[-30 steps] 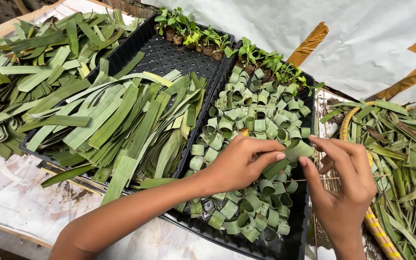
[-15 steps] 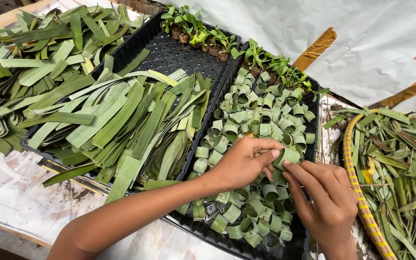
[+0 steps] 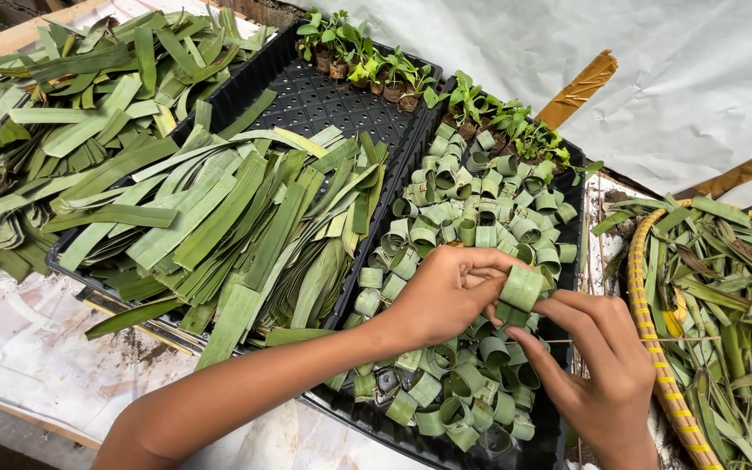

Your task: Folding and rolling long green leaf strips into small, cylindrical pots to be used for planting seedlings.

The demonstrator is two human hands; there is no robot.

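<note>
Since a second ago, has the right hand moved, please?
Yes. The right hand has shifted left, away from the woven basket rim and over the black tray, meeting the left hand on a leaf ring.

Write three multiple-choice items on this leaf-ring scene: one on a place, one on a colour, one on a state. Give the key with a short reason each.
1. Where do the seedlings stand?
A. along the far ends of the black trays
B. in the woven basket
C. on the loose leaf strips

2. What colour is the leaf ring between the hands?
A. brown
B. green
C. yellow

3. How is that ring held?
A. it lies loose in the tray
B. the right hand alone pins it to the table
C. the left hand and the right hand both pinch it above the tray of rings

Key: 1 A, the small plants line the far edge of both trays. 2 B, it is green like the finished rings below it. 3 C, fingers of both hands meet on the ring, lifted clear of the pile.
</note>
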